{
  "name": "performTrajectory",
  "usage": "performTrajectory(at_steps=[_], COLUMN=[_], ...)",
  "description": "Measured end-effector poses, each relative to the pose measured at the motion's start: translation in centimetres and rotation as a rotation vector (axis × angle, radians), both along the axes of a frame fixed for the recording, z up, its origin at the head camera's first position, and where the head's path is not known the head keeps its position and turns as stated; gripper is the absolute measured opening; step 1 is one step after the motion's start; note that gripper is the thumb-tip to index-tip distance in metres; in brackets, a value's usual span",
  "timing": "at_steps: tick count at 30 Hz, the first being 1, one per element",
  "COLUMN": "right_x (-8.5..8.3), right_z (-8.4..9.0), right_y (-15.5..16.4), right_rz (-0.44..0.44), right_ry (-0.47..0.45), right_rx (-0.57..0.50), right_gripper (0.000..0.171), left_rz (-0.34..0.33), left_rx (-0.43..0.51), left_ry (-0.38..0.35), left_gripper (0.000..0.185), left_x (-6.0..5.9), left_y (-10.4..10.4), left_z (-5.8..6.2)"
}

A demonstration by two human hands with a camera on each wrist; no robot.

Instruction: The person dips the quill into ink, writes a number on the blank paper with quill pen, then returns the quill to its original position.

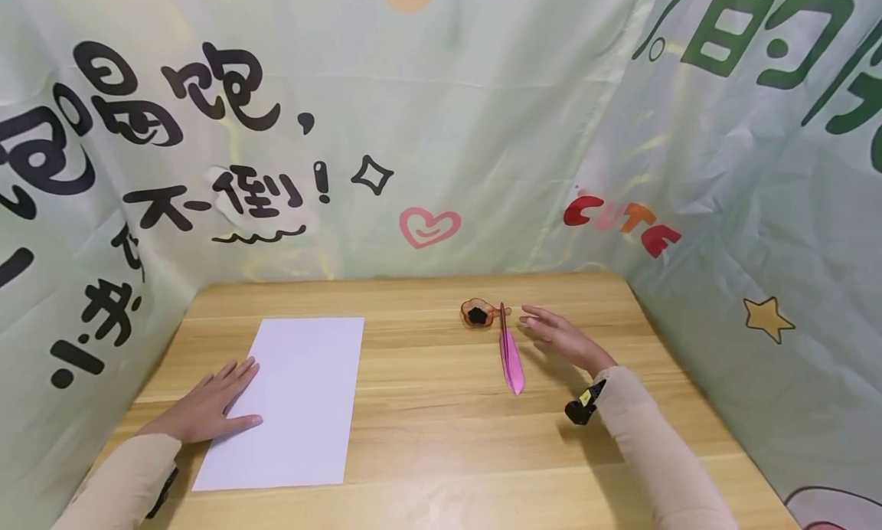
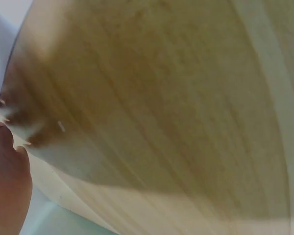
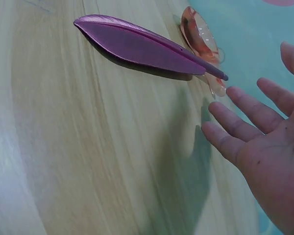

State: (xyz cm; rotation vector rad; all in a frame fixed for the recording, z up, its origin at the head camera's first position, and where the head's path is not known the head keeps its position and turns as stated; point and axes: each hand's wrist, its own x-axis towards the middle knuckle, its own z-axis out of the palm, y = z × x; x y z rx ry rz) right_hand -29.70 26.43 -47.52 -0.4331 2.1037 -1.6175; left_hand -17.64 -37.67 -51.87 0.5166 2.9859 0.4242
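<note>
A blank white sheet of paper point(image 1: 303, 407) lies toward the left of the table. My left hand point(image 1: 207, 404) rests on its left edge with fingers and thumb spread. On the right, a magenta feather-shaped pen point(image 1: 511, 358) points toward me, its thin stem lying across the handle of a small amber dish point(image 1: 465, 314). Something black sits in the dish's middle. Just right of the stem hovers my right hand point(image 1: 566, 341), fingers extended and holding nothing. In the right wrist view, the fingertips are close to the pen's point(image 3: 137, 46) stem end.
Under everything is a light wooden table point(image 1: 420, 430). Printed cloth point(image 1: 482, 132) hangs behind it and along both sides. A black wrist camera point(image 1: 580, 411) is strapped below the right sleeve point(image 1: 654, 446).
</note>
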Motion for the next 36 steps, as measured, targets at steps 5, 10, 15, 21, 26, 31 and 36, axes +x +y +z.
performTrajectory(at_steps=[5,10,15,21,26,31,36], right_x=[-0.1,-0.5,-1.0,-1.3,-1.5,-1.8,-2.0], right_z=[-0.6,-1.2,-1.9,-2.1,-2.4,-2.7,-2.9], right_y=[-0.5,-1.2,-2.0,-2.4,-2.7,-3.1,-3.4], right_rz=[-0.015,-0.022,-0.055,-0.082,-0.11,-0.146,-0.171], right_ry=[-0.032,-0.004,0.034,0.084,0.122,0.164,0.199], right_rx=[-0.048,-0.066,-0.013,0.046,0.103,0.162,0.225], right_gripper=[0.063,0.059,0.056,0.05,0.046,0.041,0.039], left_rz=[-0.021,-0.029,-0.018,-0.021,-0.022,-0.02,-0.013], left_rx=[0.044,0.061,0.036,0.042,0.039,0.045,0.048], left_ry=[0.035,0.029,-0.014,-0.014,0.009,-0.002,-0.017], left_gripper=[0.093,0.094,0.097,0.096,0.095,0.095,0.096], left_x=[0.0,-0.1,-0.2,-0.3,-0.1,0.0,0.1], left_y=[0.0,0.0,-0.1,-0.1,-0.1,0.1,0.1], left_z=[-0.4,-0.5,-0.3,-0.4,-0.3,0.0,0.1])
